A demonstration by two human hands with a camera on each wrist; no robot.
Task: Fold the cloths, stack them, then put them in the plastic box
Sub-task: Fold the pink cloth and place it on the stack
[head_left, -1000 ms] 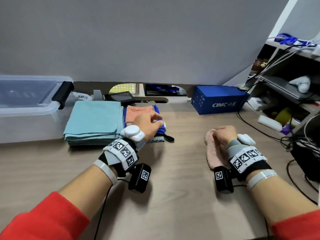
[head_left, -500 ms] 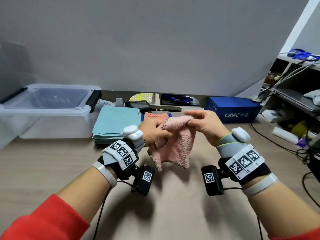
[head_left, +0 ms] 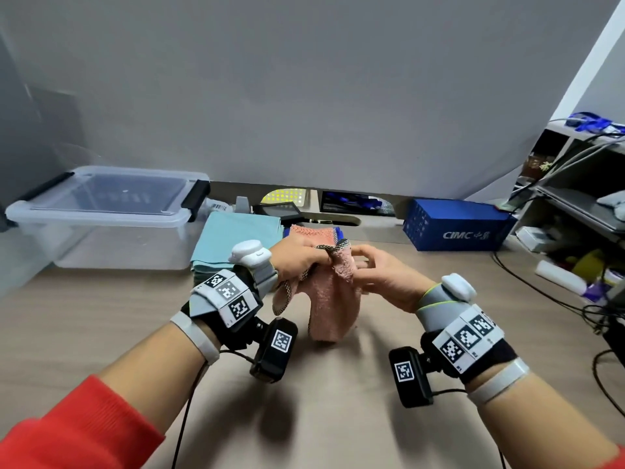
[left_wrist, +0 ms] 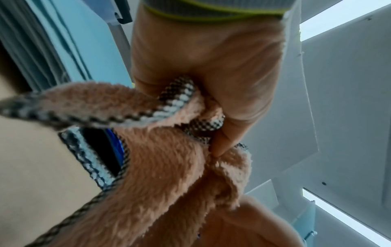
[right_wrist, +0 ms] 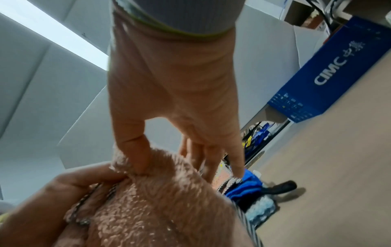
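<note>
A fluffy pink cloth (head_left: 333,299) with a chequered black-and-white hem hangs above the table, bunched, its lower end near the tabletop. My left hand (head_left: 301,257) grips its hem in a fist; the left wrist view shows the hem (left_wrist: 177,100) running through my curled fingers. My right hand (head_left: 368,269) pinches the cloth's top edge between thumb (right_wrist: 135,150) and fingers. Behind them lie a folded teal stack (head_left: 236,238) and a smaller pile topped by an orange cloth (head_left: 313,233) over blue. The clear plastic box (head_left: 101,221) stands at the back left, its lid on.
A blue CIMC carton (head_left: 456,226) sits at the back right. Cables (head_left: 541,289) trail over the table's right side towards cluttered shelves (head_left: 581,204). A grey wall panel runs along the back. A small dark device (head_left: 279,209) lies behind the cloth piles.
My right hand lifted the pink cloth from the table's right and brought it to the middle. My left hand left the small pile and took its hem. The cloth now hangs bunched between both hands.
</note>
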